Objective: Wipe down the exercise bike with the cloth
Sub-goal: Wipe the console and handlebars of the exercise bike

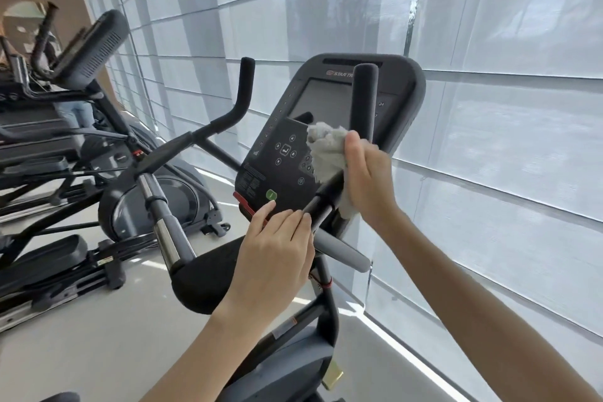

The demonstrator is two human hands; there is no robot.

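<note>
Grey cloth (326, 153), gripped in your right hand (368, 179), works the handlebar (321, 202); left hand (277, 248) fingers (287, 217) rest straight, holding nothing. Most of the exercise bike (326, 313) likely remains.

Your left hand (277, 248) and right hand (368, 176) are bare. Left forearm (199, 349) and right forearm (489, 300) bare too, uncovered all the way to the frame edge. Nails on the left fingers short and plain. Wrists bare as well.
</note>
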